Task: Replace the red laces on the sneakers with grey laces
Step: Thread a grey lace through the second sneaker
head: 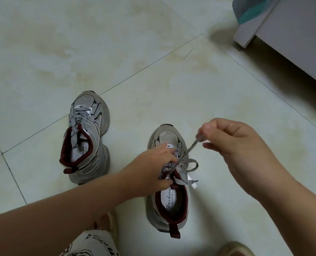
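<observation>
Pair of silver-grey mesh sneakers with dark red padded collars, standing upright on a pale glazed tile floor (153, 52); the left-hand sneaker (87, 137) sits at about nine o'clock from the right-hand sneaker (169, 182), the two well apart, toes pointing to twelve o'clock. No red lace is visible anywhere; the left-hand sneaker carries a flat woven grey lace (75, 124), crossed through its eyelets, its ends hanging into the opening; that shoe appears finished. The right-hand sneaker is also threaded with a flat grey lace with dark printed marks (188, 150); one loop and one loose end lie over the collar at about three o'clock, so the work judged to remain is tightening and tying this second shoe.

Left hand (151, 169): fingers curled over the tongue and lacing of the right-hand sneaker, pressing and steadying it. Right hand (233, 145): raised at about two o'clock from the shoe, thumb and forefinger pinching the free end of the grey lace, which runs taut and slanting down to the eyelets.

Materials: uppers of perforated mesh with glossy synthetic overlays; thick moulded soles, scuffed; white printed insoles; soft heel pull-tabs in dark red; a small white tag (193, 179) beside the collar. At one o'clock, the corner of a white painted board furniture piece (283, 34); at six o'clock, a knee in printed white cloth (90, 242).
</observation>
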The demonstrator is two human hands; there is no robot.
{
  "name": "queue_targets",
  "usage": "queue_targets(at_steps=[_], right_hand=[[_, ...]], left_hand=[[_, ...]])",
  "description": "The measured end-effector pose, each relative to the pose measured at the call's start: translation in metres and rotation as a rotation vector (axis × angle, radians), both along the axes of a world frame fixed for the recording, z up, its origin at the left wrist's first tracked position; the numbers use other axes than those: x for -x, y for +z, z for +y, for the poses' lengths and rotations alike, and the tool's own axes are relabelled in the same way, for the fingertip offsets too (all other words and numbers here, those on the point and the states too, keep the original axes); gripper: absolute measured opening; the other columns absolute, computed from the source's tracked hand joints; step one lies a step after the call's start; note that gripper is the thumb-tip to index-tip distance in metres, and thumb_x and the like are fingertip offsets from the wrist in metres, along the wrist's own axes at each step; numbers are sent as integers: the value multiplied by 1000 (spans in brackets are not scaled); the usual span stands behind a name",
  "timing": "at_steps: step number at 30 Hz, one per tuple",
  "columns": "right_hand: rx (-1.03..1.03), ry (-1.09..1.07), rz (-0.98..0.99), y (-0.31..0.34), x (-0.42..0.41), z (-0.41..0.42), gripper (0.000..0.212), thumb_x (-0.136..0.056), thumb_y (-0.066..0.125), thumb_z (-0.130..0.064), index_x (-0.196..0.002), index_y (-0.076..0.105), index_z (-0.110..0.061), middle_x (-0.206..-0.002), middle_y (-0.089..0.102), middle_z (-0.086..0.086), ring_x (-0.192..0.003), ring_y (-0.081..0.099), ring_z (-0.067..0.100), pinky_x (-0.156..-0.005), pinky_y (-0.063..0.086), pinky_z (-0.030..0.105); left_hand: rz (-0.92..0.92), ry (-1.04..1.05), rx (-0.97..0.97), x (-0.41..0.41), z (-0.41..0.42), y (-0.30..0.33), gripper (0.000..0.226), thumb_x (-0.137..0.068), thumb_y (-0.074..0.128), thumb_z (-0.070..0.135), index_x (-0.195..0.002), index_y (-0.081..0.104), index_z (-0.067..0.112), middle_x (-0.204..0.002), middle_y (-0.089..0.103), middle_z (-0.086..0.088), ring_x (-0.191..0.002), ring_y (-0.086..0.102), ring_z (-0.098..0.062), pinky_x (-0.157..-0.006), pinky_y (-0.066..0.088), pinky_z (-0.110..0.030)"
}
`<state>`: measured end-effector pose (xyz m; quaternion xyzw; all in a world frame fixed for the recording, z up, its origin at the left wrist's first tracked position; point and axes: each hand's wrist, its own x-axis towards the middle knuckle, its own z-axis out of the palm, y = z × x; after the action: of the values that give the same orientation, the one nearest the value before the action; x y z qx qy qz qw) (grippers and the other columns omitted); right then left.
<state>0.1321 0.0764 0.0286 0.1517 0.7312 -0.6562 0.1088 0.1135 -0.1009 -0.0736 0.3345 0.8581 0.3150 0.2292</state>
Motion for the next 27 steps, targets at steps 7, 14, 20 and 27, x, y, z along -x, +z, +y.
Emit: queue_targets(at_steps=[7, 14, 20, 27], right_hand=[[-122, -109, -282, -32, 1, 1, 24, -95, 42, -37, -94, 59, -20, -93, 62, -2, -85, 57, 14, -76, 43, 27], [-609, 451, -322, -63, -53, -11, 21, -85, 52, -52, -83, 45, -32, -73, 53, -13, -69, 49, 2, -59, 36, 17], [-519, 488, -267, -38, -43, -11, 47, -92, 52, -30, -48, 40, -19, -42, 36, -9, -44, 30, 7, -47, 24, 21], [-13, 310, -4, 42, -30, -3, 38, -75, 56, -26, -45, 35, -16, -47, 28, -4, -44, 26, 6, -44, 27, 11]], left_hand=[[-247, 352, -118, 3, 11, 3, 31, -92, 49, 24, -77, 64, 2, -88, 65, -5, -85, 55, -7, -82, 44, -25], [-455, 489, -189, 10, 6, 1, 27, -94, 46, 28, -89, 72, 25, -100, 69, 13, -101, 60, 0, -88, 40, -11], [-345, 357, -82, 8, 2, -1, 37, -94, 40, 40, -102, 70, 20, -111, 68, -3, -110, 59, -13, -98, 42, -24], [-118, 93, 116, 6, -4, 1, 45, -91, 32, 37, -125, 56, 20, -133, 54, 4, -129, 43, -10, -107, 33, -28]])
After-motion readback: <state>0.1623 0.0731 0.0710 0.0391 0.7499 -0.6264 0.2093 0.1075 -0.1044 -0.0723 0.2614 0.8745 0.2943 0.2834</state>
